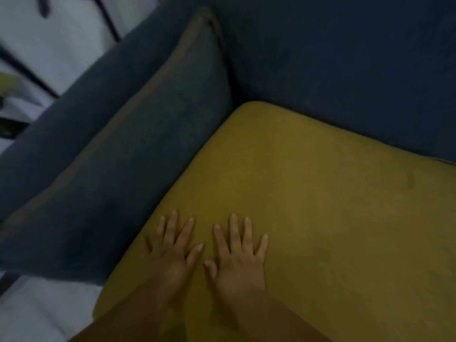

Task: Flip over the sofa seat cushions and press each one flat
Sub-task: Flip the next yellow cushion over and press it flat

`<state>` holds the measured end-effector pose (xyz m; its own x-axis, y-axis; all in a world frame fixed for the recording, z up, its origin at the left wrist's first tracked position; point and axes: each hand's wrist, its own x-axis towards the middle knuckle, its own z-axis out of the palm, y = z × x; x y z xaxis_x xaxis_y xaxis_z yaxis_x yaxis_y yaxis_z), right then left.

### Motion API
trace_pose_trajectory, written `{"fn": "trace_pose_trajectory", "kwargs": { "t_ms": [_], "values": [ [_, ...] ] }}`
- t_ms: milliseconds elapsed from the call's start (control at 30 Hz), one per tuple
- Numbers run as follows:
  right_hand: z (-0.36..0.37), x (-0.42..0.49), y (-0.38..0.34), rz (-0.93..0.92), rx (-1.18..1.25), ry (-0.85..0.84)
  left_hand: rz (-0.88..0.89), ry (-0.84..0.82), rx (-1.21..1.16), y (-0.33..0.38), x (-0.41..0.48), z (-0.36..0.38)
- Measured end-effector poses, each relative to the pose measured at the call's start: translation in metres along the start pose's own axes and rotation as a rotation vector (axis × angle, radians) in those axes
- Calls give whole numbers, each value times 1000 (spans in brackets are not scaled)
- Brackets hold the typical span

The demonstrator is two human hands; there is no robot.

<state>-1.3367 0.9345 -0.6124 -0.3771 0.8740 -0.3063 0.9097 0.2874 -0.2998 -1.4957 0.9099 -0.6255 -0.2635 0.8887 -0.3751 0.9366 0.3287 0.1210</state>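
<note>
Sofa (345, 58): dark blue fabric. The backrest fills the upper right, and the armrest (81, 112) runs slanting across the left.
Cushion (320, 218): mustard-yellow seat pad lying flat in the sofa's left corner. Its far edge is against the backrest and its left edge against the pillow. A rounded corner points into the angle where backrest and pillow meet. Both hands lie on its near left part. The surface looks smooth, with a faint dark mark toward the right edge of the view.
Pillow (138, 169): dark blue with a dull brownish piped edge. It stands on its side, leaning against the armrest, with its lower edge touching the cushion.
Floor (37, 312): pale, at the lower left below the pillow and beside the cushion's front corner.
Rods (108, 21): thin dark bars, blurred, beyond the armrest at the upper left.
Left hand (172, 253): palm down on the cushion near its left edge, fingers straight and spread apart, holding nothing.
Right hand (237, 257): palm down just beside the left hand, fingers straight and fanned. Its thumb tip is close to the left thumb; I cannot tell whether the thumbs touch.
</note>
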Motion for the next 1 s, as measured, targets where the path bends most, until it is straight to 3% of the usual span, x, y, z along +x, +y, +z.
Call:
{"fn": "trace_pose_trajectory", "kwargs": {
  "t_ms": [133, 233, 300, 533, 700, 1000],
  "values": [
    [24, -24, -57, -48, 1, -101, -137, -72, -48, -39, -35, 0],
    [32, -39, -84, -87, -132, -121, -155, -128, -94, -56, -52, 0],
    [30, -43, -84, -121, -161, -224, -157, -146, -137, -64, -59, 4],
    [42, -79, -130, -54, -300, -441, -501, -253, -601, -93, -92, 18],
    [60, -69, -132, 20, -331, -440, -449, -139, -552, -96, -86, 36],
    [87, -61, -129, -24, -354, -324, -418, -46, -529, -99, -79, 56]
  ]
}}
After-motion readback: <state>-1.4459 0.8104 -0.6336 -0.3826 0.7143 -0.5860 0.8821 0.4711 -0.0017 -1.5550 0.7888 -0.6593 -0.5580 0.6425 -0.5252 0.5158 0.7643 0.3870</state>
